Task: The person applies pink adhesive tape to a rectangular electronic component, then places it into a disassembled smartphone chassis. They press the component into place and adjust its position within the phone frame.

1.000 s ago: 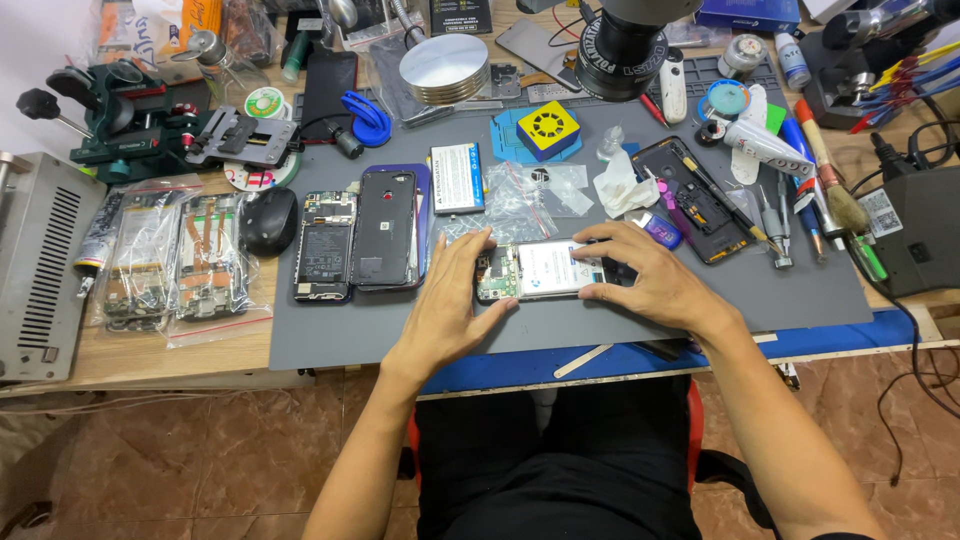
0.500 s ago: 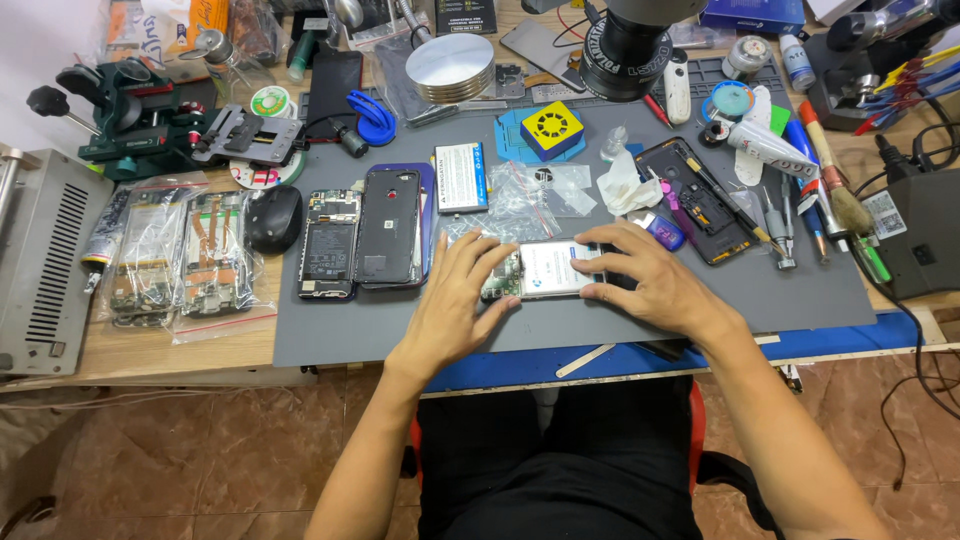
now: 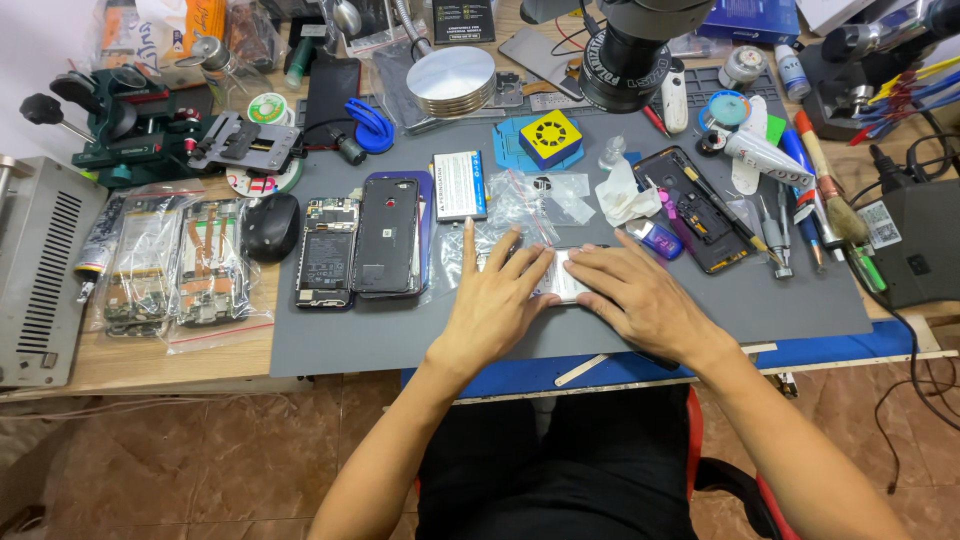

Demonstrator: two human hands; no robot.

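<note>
- The left hand [image 3: 495, 310] and right hand [image 3: 635, 295] lie flat side by side on the grey mat [image 3: 340, 340], fingers spread, pressing on a small phone part [image 3: 562, 283] that sits between and under them; neither hand is closed around it.
- Most of that part is covered by the fingers, so only a pale strip shows and its kind is hard to make out.
- Just beyond the fingertips lie clear plastic bags [image 3: 545, 195], crumpled and overlapping; their number cannot be counted.
- Left of the left hand lie two opened phones side by side: one with bare circuit boards [image 3: 326, 252], one dark [image 3: 388, 235].
- Past the left hand's fingertips lies one white battery [image 3: 460, 185].
- Further left sit one black mouse [image 3: 270, 226] and two bagged phone frames [image 3: 170, 265], then a grey metal box [image 3: 45, 275], cut off by the picture's edge.
- Right of the right hand lies one more opened phone back [image 3: 700, 210], with a white tissue [image 3: 625, 195] beside it.
- Further right lies a row of tools: a brush [image 3: 830, 180], tweezers and screwdrivers, packed too close to count.
- Beyond the bags sits one blue block with a yellow top [image 3: 550, 138], and a round metal disc [image 3: 450, 82].
- A black microscope head [image 3: 630, 55] hangs over the far side of the counter [image 3: 150, 360], cut off at the top.
- Near the right wrist lies one flat pale stick [image 3: 582, 369].
</note>
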